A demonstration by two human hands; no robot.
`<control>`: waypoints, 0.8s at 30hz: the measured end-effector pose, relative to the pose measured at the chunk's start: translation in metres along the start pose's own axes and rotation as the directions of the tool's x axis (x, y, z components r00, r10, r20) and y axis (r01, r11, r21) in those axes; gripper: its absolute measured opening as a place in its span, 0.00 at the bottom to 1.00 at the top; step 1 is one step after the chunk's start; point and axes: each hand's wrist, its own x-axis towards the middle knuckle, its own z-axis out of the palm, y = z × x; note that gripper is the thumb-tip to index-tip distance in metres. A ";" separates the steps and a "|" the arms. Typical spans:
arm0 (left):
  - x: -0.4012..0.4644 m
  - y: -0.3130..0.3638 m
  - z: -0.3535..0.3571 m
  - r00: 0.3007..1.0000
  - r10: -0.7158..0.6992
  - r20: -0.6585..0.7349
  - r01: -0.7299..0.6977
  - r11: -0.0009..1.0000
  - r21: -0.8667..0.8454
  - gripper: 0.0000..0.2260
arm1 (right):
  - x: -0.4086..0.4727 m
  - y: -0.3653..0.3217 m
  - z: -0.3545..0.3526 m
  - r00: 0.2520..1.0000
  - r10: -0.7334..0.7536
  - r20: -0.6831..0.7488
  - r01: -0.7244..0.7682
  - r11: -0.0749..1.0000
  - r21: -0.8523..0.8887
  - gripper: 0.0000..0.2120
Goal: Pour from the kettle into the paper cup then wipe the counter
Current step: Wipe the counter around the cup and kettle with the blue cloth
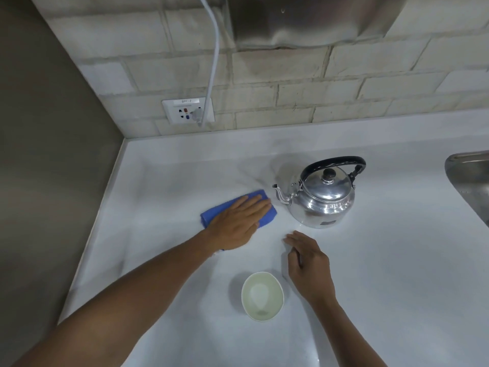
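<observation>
A shiny metal kettle with a black handle stands upright on the white counter, spout pointing left. Just left of the spout lies a blue cloth, and my left hand presses flat on it, fingers stretched toward the kettle. A white paper cup stands near the front with clear liquid in it. My right hand rests on the counter between the cup and the kettle, fingers loosely spread, holding nothing.
A steel sink cuts into the counter at the right edge. A wall socket with a white cable plugged in sits on the tiled back wall. A brown side wall bounds the counter on the left.
</observation>
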 end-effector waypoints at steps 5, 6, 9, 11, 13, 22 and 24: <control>-0.013 0.015 0.000 0.959 0.279 0.040 -0.281 0.959 0.039 0.25 | 0.001 -0.001 -0.002 0.997 -0.001 -0.083 0.007 0.998 0.070 0.16; -0.015 0.015 -0.002 0.941 0.332 0.059 -0.335 0.941 0.041 0.26 | 0.001 -0.002 -0.003 0.996 0.001 -0.089 0.007 0.996 0.084 0.16; -0.019 0.013 -0.006 0.889 0.446 0.097 -0.453 0.890 0.057 0.25 | 0.000 -0.002 -0.004 0.994 -0.009 -0.111 0.023 0.992 0.127 0.17; -0.017 0.012 -0.011 0.883 0.459 0.096 -0.464 0.885 0.043 0.24 | 0.001 0.000 -0.004 0.995 -0.001 -0.103 0.016 0.989 0.145 0.17; -0.021 0.014 -0.018 0.905 0.422 0.055 -0.421 0.907 -0.022 0.24 | -0.001 0.003 -0.004 0.996 0.020 -0.088 -0.006 0.986 0.164 0.17; -0.118 0.050 -0.009 0.740 -0.627 -0.246 0.492 0.753 -0.437 0.24 | 0.044 -0.035 -0.003 0.886 -0.436 0.157 0.407 0.894 0.186 0.16; -0.140 0.065 -0.003 0.647 -0.735 -0.205 0.609 0.659 -0.440 0.26 | 0.072 -0.046 0.010 0.797 -0.532 0.286 0.499 0.847 0.184 0.16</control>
